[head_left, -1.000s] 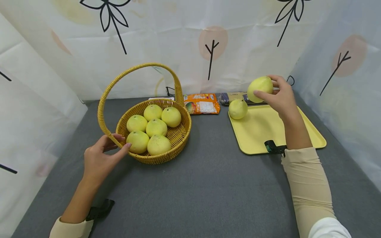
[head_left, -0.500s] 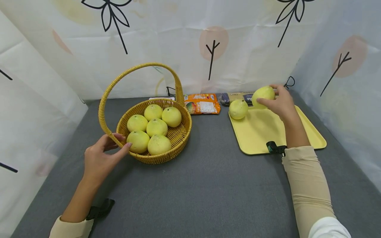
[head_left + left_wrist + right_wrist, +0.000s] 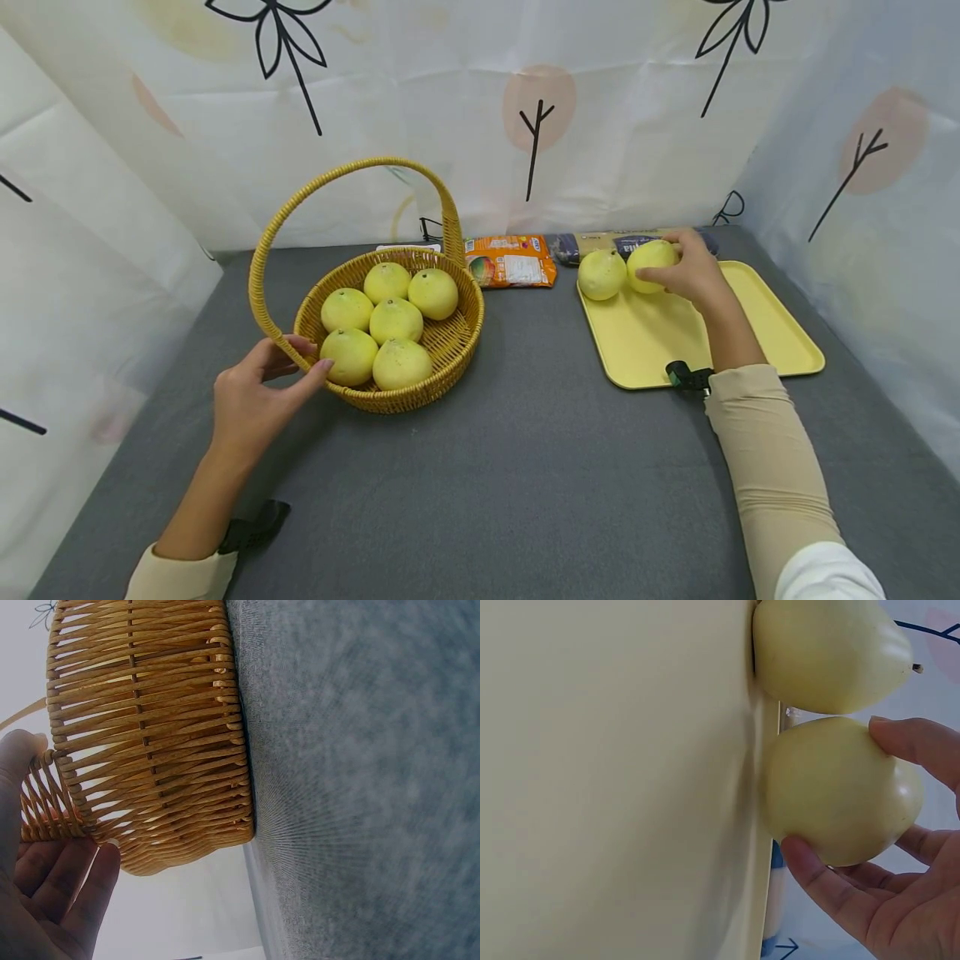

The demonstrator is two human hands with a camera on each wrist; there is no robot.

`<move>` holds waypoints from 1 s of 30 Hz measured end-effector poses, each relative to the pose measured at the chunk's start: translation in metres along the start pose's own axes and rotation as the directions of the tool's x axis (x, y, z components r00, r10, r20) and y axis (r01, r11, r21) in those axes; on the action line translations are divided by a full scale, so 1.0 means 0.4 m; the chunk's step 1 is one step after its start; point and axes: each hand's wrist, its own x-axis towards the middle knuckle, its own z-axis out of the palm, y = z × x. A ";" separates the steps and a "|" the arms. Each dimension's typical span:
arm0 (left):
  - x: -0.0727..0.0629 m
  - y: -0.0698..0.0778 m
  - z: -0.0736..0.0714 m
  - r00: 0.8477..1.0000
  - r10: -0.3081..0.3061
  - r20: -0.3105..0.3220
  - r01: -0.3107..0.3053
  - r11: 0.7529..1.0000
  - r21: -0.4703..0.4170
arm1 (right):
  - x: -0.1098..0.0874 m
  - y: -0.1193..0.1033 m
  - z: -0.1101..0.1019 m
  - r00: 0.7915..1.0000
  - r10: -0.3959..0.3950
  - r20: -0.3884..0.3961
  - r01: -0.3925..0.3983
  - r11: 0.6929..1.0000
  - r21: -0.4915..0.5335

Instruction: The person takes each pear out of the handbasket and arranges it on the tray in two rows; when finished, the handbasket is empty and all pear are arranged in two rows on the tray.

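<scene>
My right hand (image 3: 688, 268) holds a pale yellow-green pomelo (image 3: 649, 265) close over the back of the yellow tray (image 3: 652, 354), thumb on one side and fingers on the other. A second pomelo (image 3: 602, 275) sits at the tray's back left corner, right beside the held one; its short stem shows in the right wrist view. On the left, my left hand (image 3: 258, 396) pinches the foot of the handle of a yellow wicker basket (image 3: 390, 402), as the left wrist view also shows at the handle (image 3: 46, 796). Several pomelos (image 3: 396, 321) lie in the basket.
Behind the basket and tray, an orange snack packet (image 3: 512, 262) and a dark-and-tan packet (image 3: 573, 248) lie along the back of the grey table (image 3: 480, 483). A patterned white cloth (image 3: 622, 133) hangs behind and at both sides.
My right hand has lowered the pomelo and brought it slightly left, from above the tray to beside the other pomelo. My left hand and the basket stay put.
</scene>
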 end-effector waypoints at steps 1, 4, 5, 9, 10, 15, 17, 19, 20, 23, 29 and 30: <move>0.000 0.001 0.000 1.000 0.000 0.000 0.000 1.000 -0.002 | 0.001 0.000 0.001 1.000 -0.002 0.002 0.002 1.000 -0.004; 0.001 0.002 0.000 1.000 -0.001 -0.002 0.001 1.000 -0.006 | 0.003 0.002 0.003 1.000 -0.011 0.004 0.011 1.000 -0.016; 0.001 0.003 0.000 1.000 0.001 -0.004 -0.001 1.000 -0.008 | 0.004 0.003 0.004 1.000 -0.015 0.005 0.015 1.000 -0.018; 0.002 0.003 0.002 1.000 0.011 -0.009 -0.011 1.000 -0.014 | 0.008 0.006 0.007 1.000 -0.015 0.018 0.015 1.000 -0.021; 0.001 0.002 0.002 1.000 0.012 -0.010 -0.013 1.000 -0.015 | 0.008 0.006 0.007 1.000 -0.015 0.023 0.016 1.000 -0.023; 0.000 0.000 0.002 1.000 0.027 -0.011 -0.027 1.000 -0.015 | 0.007 0.006 0.008 0.999 -0.009 0.040 0.009 1.000 -0.010; 0.000 0.000 0.000 1.000 0.024 -0.003 -0.024 1.000 -0.017 | 0.006 0.003 0.009 0.999 -0.004 0.045 0.004 1.000 0.005; 0.000 0.000 -0.001 1.000 0.017 0.007 -0.017 1.000 -0.017 | 0.006 0.001 0.009 0.999 0.002 0.054 -0.004 1.000 0.019; 0.000 0.000 -0.002 1.000 0.013 0.010 -0.012 1.000 -0.015 | 0.006 0.001 0.009 0.998 0.004 0.060 -0.006 1.000 0.021; 0.000 0.000 -0.002 1.000 0.017 0.006 -0.017 1.000 -0.013 | 0.008 0.003 0.006 0.997 0.009 0.080 -0.012 1.000 0.028; 0.000 0.000 0.000 0.999 0.038 -0.015 -0.038 0.999 -0.017 | 0.010 0.008 0.003 0.993 0.016 0.116 -0.023 0.998 0.061; 0.000 0.000 0.000 0.999 0.037 -0.014 -0.038 0.999 -0.015 | 0.010 0.008 0.002 0.993 0.014 0.120 -0.022 0.997 0.068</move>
